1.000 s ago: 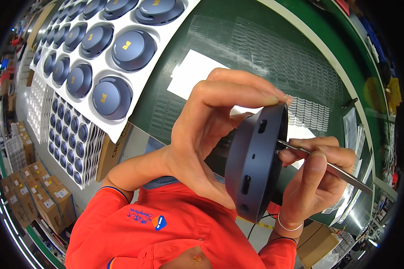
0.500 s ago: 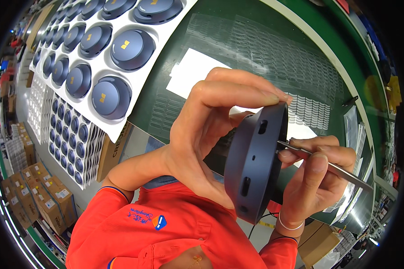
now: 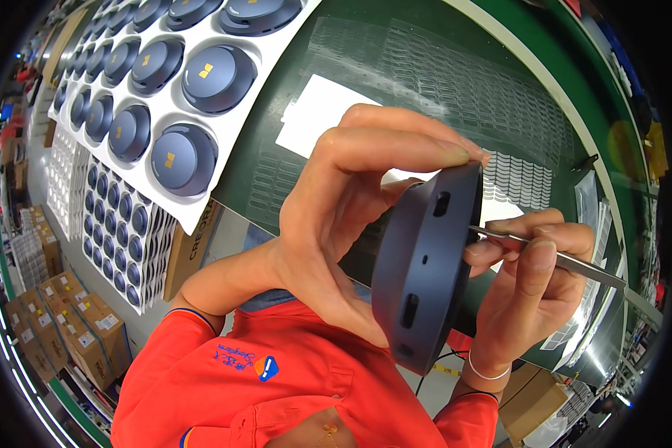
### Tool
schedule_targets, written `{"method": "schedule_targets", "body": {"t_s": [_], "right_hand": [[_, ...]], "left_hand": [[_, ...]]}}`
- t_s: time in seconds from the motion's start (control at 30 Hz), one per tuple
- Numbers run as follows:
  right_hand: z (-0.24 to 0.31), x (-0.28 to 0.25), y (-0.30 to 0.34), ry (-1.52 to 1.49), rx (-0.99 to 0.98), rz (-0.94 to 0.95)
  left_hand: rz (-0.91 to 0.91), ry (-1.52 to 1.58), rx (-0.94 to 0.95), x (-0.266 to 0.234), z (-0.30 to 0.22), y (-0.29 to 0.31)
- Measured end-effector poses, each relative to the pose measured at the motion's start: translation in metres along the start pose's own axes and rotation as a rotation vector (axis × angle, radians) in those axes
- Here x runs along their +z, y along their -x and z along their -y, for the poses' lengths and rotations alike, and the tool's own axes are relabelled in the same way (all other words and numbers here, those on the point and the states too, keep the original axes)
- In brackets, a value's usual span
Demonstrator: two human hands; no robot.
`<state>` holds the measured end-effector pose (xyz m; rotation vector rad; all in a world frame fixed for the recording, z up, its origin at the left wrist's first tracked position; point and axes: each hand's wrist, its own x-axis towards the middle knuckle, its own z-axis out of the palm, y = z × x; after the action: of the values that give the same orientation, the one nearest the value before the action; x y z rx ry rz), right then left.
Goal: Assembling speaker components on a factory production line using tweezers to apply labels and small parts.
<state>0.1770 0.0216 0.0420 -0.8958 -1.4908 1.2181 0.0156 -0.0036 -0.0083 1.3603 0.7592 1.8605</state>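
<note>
My left hand (image 3: 313, 216) is closed around a dark blue headphone ear cup (image 3: 418, 276), fingers on its upper rim and thumb side at the lower part. The ear cup stands on edge, its side with several small slots and holes turned toward me. My right hand (image 3: 526, 291) pinches metal tweezers (image 3: 575, 263). Their tips reach the ear cup's right face, which is turned away, so what they touch there is hidden. Behind my left hand, a white sheet (image 3: 313, 112) lies on the green table (image 3: 269, 160).
A white tray (image 3: 229, 138) of similar ear cups fills the upper left. Clear sheets with rows of small cutouts (image 3: 463, 78) cover the table's far part. Below left are stacked trays (image 3: 112, 231) and cardboard boxes (image 3: 82, 328). Plastic strips (image 3: 586, 224) lie at the right edge.
My right hand and the tweezers have shifted slightly, the tweezers' tips now a little higher against the ear cup. The ear cup has tilted slightly in my left hand.
</note>
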Motion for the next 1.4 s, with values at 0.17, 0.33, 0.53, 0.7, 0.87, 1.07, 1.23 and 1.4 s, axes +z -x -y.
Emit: {"method": "schedule_targets", "body": {"t_s": [0.17,0.33,0.53,0.7,0.87,1.07,1.23,1.4], "right_hand": [[-0.0001,0.0009,-0.0007,-0.003,0.002,0.002],[0.0003,0.0008,0.0001,0.016,-0.005,0.002],[-0.0001,0.0005,0.0015,0.044,-0.031,0.01],[-0.0011,0.001,0.0022,0.046,-0.058,0.021],[-0.0014,0.0013,0.0028,0.034,-0.066,0.022],[-0.0028,0.0006,0.0036,0.038,-0.074,0.022],[-0.0012,0.0005,0.0048,0.072,-0.12,0.022],[-0.0072,-0.0061,0.0063,0.158,-0.335,0.146]], "left_hand": [[0.003,0.014,-0.006,0.0,-0.0018,-0.0006],[0.009,-0.022,0.004,-0.0011,-0.0015,-0.0006],[0.017,-0.06,0.048,-0.0015,0.0028,0.0006],[0.001,-0.068,0.068,0.0013,0.0033,-0.0001],[0.024,-0.046,0.065,-0.0027,0.0039,0.0],[0.026,-0.086,0.076,-0.0017,0.004,0.0],[0.033,-0.081,0.079,-0.0036,0.0036,-0.0013],[0.026,-0.088,0.091,-0.0021,0.0043,-0.0005]]}}
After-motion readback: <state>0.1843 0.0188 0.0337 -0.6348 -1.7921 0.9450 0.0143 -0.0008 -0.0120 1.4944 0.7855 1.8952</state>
